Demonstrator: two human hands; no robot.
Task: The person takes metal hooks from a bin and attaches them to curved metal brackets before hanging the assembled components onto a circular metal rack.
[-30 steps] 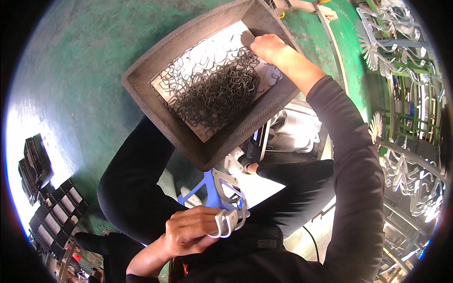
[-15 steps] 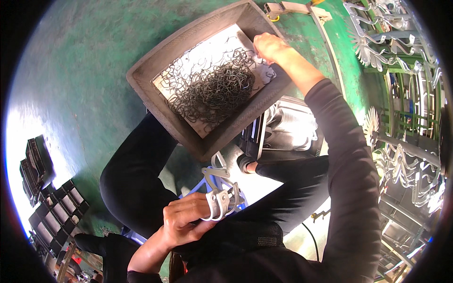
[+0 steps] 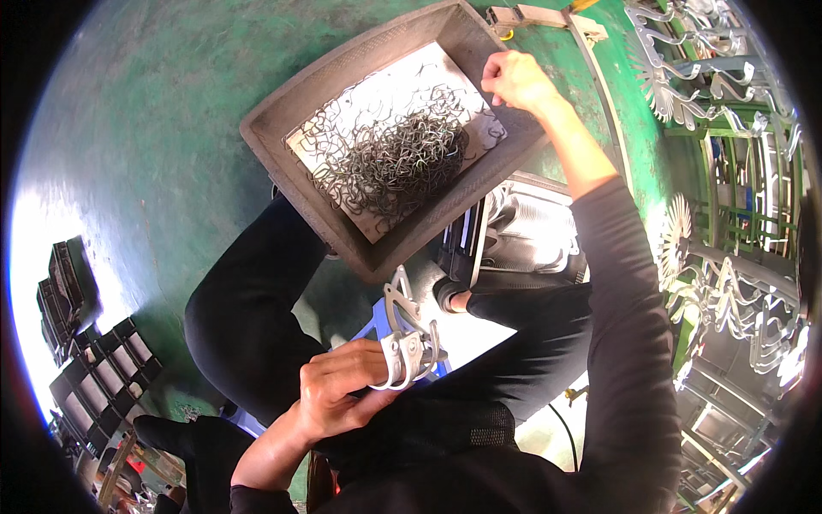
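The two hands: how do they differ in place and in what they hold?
The left hand is low, near the lap, gripping a silver metal part. The right hand is stretched out to the far rim of the grey tray of wire clips; any clip in it is hidden. Both are bare.

wire clips (image 3: 390, 158) in tray (image 3: 282, 120), tray perhaps on knee

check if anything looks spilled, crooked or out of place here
Nothing has spilled: the tangled wire clips all lie inside the grey tray. The tray sits tilted across the person's knee. The left hand grips a metal bracket; the right hand is at the tray's rim.
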